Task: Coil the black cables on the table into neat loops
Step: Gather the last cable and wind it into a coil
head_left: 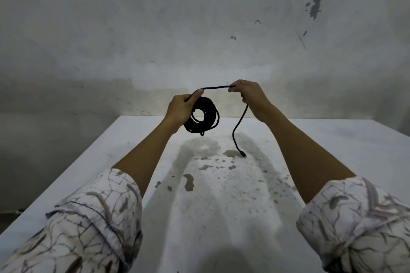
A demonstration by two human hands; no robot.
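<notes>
Holding 1 black cable (205,115) above the white table (332,139), both hands are raised near the table's far edge. Left hand (180,111) grips the gathered coil, fingers curled round the bundle on its left side, thumb lying along the strand that leaves the top. Right hand (249,93) pinches the same strand between thumb and curled fingers, level with and to the right of the left hand. Strand runs nearly straight between the 2 hands.

Coil: several stacked turns, roughly round, open centre visible, hanging below and right of the left hand, clear of the table. 1 small loop sticks out at its bottom edge.

Free tail drops from the right hand, curves in an S shape, ends in a small connector (243,154) close to the tabletop; contact with the surface cannot be judged.

Turn count in the coil not readable; strands merge into 1 dark mass. Left fingers are mostly hidden behind the coil. Patterned sleeves (93,224) are cut off at the lower frame edge. Table surface is stained and chipped in the middle.
</notes>
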